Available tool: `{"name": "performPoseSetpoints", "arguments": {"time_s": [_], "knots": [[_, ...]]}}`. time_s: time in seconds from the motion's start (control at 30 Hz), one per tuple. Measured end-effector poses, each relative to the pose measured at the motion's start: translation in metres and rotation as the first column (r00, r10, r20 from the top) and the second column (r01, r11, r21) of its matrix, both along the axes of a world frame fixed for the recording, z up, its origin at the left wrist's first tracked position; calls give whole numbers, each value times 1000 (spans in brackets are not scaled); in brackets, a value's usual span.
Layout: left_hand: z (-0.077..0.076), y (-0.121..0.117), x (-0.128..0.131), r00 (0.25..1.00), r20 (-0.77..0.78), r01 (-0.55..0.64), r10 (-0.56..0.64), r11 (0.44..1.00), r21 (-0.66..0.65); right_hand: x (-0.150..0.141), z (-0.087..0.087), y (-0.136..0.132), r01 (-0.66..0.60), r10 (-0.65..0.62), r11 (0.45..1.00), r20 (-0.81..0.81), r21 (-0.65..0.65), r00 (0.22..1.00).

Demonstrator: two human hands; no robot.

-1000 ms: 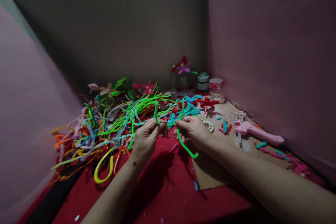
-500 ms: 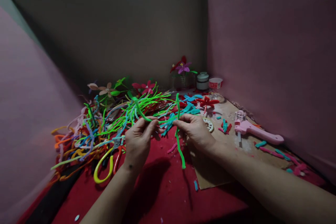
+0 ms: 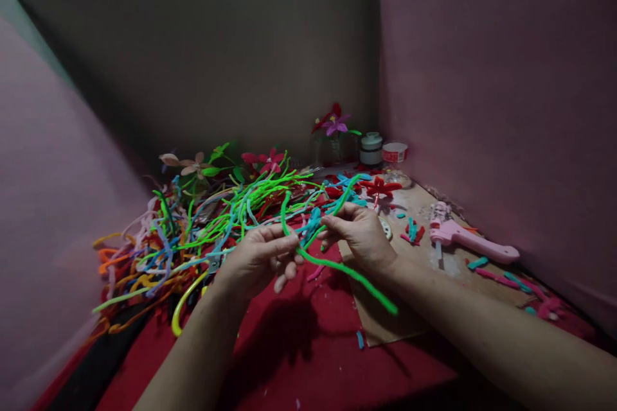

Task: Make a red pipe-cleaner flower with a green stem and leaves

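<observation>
The left hand [image 3: 258, 260] pinches a green fuzzy stem [image 3: 354, 275], and just beside it the right hand [image 3: 364, 236] is clamped on a slanting green length [image 3: 348, 192], all raised above the red cloth [image 3: 357, 372]. Beyond and to the left spreads a heap of coloured stems [image 3: 263, 190], while a pink tool [image 3: 475, 244] lies on the brown board [image 3: 388, 324]

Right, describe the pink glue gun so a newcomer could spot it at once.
On the red tablecloth, find the brown board at the right. Near the board's right edge lies the pink glue gun, its handle pointing right, far bulkier and smoother than the fuzzy scraps around it.
</observation>
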State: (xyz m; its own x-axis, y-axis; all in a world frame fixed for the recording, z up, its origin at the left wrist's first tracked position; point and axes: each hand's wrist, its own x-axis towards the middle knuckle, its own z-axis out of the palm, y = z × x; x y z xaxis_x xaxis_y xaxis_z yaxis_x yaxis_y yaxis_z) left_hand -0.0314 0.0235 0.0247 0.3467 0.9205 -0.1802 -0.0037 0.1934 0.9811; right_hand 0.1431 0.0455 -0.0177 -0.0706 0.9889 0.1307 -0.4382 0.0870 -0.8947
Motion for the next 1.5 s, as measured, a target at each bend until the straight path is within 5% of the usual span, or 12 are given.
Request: {"name": "performPoseSetpoints", "arguments": {"time_s": [0.1, 0.23, 0.47, 0.77, 1.03, 1.17, 1.23, 1.33, 1.4, 1.5], "knots": [[-4, 2, 1, 990, -142, 2, 8, 998, 69, 1, 2, -2, -132, 131, 991, 45, 20, 990], [-2, 1, 6, 982, -149, -87, 115, 980, 178, -2, -3, -3, -250, 246, 968, 94, 33, 965], [-6, -1, 15, 954, -219, -133, 206, 943, 306, -5, -3, -8, -196, 186, 979, 144, 56, 972], [-25, -4, 30, 986, 101, -126, 131, 991, -55, -4, -7, -7, -89, 61, 988, 215, 124, 975], [-24, -5, 34, 974, 105, -202, 201, 979, -4, -4, -2, -11, -239, 213, 962, 190, 130, 959], [-25, 1, 29, 952, 120, -281, 280, 960, -8, -1, -5, -6, -153, 63, 958, 341, 245, 938], [-27, 5, 26, 943, 146, -298, 299, 954, -31, -1, -8, -5, -135, -100, 878, 451, 460, 887], [-33, 10, 23, 938, 217, -257, 270, 962, -87, -1, -12, -10, -273, -341, 629, 573, 728, 745], [-36, 12, 22, 922, 298, -216, 248, 967, -135, -2, -14, -14, -381, -460, 515, 623, 768, 633], [-39, 13, 21, 885, 371, -213, 281, 953, -214, -3, -16, -17, -467, -560, 434, 637, 770, 530]]}}
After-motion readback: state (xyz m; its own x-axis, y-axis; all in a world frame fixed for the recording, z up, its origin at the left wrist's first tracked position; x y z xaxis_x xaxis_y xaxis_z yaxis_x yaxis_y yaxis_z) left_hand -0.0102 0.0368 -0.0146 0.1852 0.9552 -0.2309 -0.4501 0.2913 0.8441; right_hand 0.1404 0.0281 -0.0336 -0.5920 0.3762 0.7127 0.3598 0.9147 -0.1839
